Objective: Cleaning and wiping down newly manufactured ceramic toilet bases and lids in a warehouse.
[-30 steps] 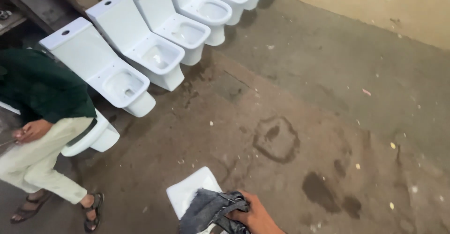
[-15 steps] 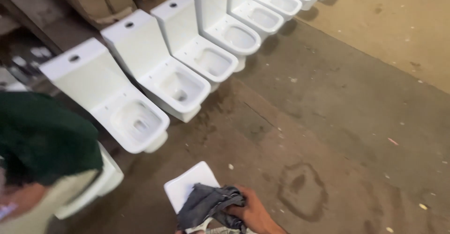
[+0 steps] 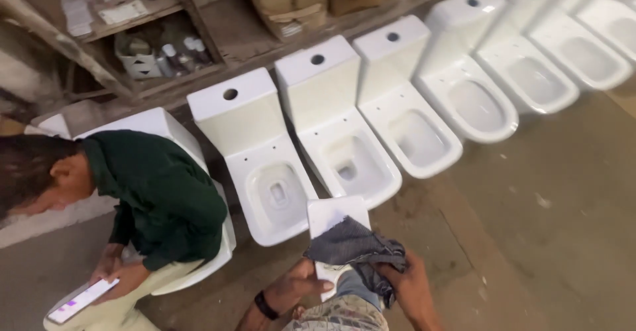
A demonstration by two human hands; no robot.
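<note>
A flat, glossy white ceramic slab (image 3: 329, 217) is steadied by the left hand (image 3: 299, 283), fingers curled on its edge. A crumpled grey cloth (image 3: 354, 248) is pinched upon the slab by the right hand (image 3: 405, 284). Behind the slab, smooth white toilets (image 3: 344, 132) are lined on a stained concrete floor (image 3: 530, 238).

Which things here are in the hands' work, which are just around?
In hand:
- white ceramic slab, steadied by the left hand
- grey rag, pressed on it by the right hand

Just around:
- row of white toilets
- seated person in a green top with a phone
- shelf of small parts
- cardboard boxes
</note>
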